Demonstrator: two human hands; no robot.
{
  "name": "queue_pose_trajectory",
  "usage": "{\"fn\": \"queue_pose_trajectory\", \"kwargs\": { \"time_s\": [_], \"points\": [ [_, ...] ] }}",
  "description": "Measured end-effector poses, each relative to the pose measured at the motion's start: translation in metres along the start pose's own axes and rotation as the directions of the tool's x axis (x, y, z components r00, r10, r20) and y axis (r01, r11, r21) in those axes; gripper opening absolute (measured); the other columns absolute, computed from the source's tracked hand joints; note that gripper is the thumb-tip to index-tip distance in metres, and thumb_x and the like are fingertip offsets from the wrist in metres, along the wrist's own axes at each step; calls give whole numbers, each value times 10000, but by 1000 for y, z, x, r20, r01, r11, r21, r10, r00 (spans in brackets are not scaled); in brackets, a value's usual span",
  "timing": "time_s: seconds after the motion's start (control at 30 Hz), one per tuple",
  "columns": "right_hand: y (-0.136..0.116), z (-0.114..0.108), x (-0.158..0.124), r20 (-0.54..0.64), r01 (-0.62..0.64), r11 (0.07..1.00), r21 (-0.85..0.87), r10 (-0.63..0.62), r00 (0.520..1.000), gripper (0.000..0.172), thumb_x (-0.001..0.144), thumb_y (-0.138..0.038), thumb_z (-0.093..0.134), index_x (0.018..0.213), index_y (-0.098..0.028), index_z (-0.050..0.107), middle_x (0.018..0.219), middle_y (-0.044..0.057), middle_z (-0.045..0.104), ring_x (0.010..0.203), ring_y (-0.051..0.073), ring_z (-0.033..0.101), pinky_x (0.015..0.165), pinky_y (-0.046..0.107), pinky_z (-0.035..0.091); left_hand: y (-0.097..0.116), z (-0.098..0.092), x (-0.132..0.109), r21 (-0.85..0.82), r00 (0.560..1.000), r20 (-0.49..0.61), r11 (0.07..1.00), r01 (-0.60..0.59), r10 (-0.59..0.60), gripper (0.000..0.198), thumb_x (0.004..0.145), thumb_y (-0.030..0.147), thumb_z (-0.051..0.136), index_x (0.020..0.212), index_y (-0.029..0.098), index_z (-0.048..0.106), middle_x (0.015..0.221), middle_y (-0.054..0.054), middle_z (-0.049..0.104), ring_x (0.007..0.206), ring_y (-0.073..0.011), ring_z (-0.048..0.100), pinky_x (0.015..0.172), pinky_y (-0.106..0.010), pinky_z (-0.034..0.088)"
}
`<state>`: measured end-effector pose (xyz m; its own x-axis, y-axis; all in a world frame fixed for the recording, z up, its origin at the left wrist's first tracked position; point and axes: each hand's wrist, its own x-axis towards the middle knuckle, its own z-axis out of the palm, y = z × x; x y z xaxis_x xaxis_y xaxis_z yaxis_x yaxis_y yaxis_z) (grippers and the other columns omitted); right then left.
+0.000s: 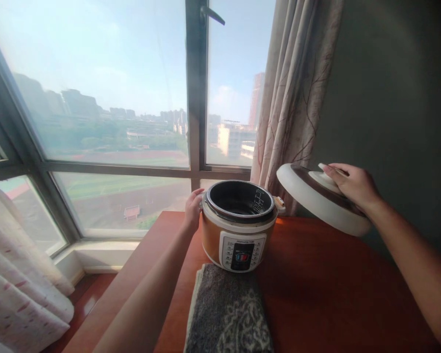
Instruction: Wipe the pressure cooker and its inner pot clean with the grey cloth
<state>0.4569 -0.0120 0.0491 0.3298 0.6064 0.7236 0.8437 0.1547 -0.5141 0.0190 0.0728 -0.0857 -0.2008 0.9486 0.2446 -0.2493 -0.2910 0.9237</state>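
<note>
An electric pressure cooker (pixel 213 240), gold-brown with a white rim and a front control panel (pixel 242 252), stands uncovered on the table. Its dark inner pot (pixel 235 198) shows level marks on the inside wall and no visible contents. My left hand (pixel 194 208) is closed around the cooker's left side handle. Held up and tilted to the right of the cooker is its white and brown lid (pixel 316 206), apart from the pot. My right hand (pixel 353 184) grips the lid by its top knob.
A folded grey patterned towel (pixel 228 314) lies on the reddish-brown wooden table (pixel 327 294) in front of the cooker. Behind stand a window (pixel 117 171) and a curtain (pixel 290 98). Another curtain (pixel 18 274) hangs at the left. A dark wall (pixel 397 98) rises at the right.
</note>
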Motion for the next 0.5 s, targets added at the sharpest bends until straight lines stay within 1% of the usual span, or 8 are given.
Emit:
{"fn": "queue_pose_trajectory", "kwargs": {
  "time_s": [0.03,0.1,0.17,0.2,0.3,0.37,0.43,0.5],
  "points": [
    [6,-4,-4,0,-20,1000,-14,20,1000,450,838,-630,653,1004,-226,762,1002,160,764,926,303,714,787,433,513,0,0,0,-7,1000,0,1000,-4,4,471,698,371,606,1129,186,644,979,-55,671,789,-184,585,619,-258,426],
    [11,-7,-9,17,-44,999,-32,44,999,419,838,-594,668,993,-217,765,1032,199,753,965,337,706,811,463,500,-1,1,0,-14,1000,3,1000,-9,9,472,701,371,608,1133,184,641,972,-53,671,794,-185,588,622,-257,427],
    [6,-1,-11,24,-45,998,-39,46,999,410,828,-557,688,1010,-198,766,1065,209,746,1003,351,696,845,468,496,-1,1,0,-14,1000,5,1000,-9,9,477,705,374,613,1142,185,638,972,-53,672,787,-185,589,617,-257,425],
    [0,5,-11,29,-35,999,-36,36,999,420,820,-549,695,1027,-191,764,1082,198,746,1019,348,693,862,462,498,-2,1,0,-12,1000,5,1000,-10,10,479,706,376,614,1146,187,636,976,-53,672,785,-185,588,614,-257,423],
    [-31,31,-11,63,25,1000,6,-25,998,472,807,-575,683,1069,-189,756,1093,131,757,1025,313,694,890,426,512,-2,0,1,-7,1000,1,1000,-15,15,482,702,387,621,1144,195,639,1001,-53,672,806,-188,593,623,-259,425],
    [-59,52,-12,113,69,995,76,-77,991,513,812,-584,671,1104,-168,747,1078,119,763,1002,300,700,880,405,523,-2,0,2,-3,1000,3,1000,-12,12,483,697,396,630,1140,203,642,1032,-54,673,826,-191,598,629,-261,428],
    [-87,74,-15,164,90,988,123,-109,980,519,818,-561,677,1124,-148,744,1079,112,764,1012,292,700,889,382,525,-2,-1,1,0,1000,9,1000,-1,1,485,699,400,635,1146,212,641,1055,-54,673,831,-191,600,629,-263,429],
    [-113,95,-19,222,141,979,147,-172,960,515,832,-550,673,1152,-151,738,1129,101,754,1041,283,695,916,364,518,-2,-2,1,3,1000,14,1000,9,-9,482,710,400,629,1157,220,638,1053,-52,674,828,-191,598,631,-265,431]
  ]
}}
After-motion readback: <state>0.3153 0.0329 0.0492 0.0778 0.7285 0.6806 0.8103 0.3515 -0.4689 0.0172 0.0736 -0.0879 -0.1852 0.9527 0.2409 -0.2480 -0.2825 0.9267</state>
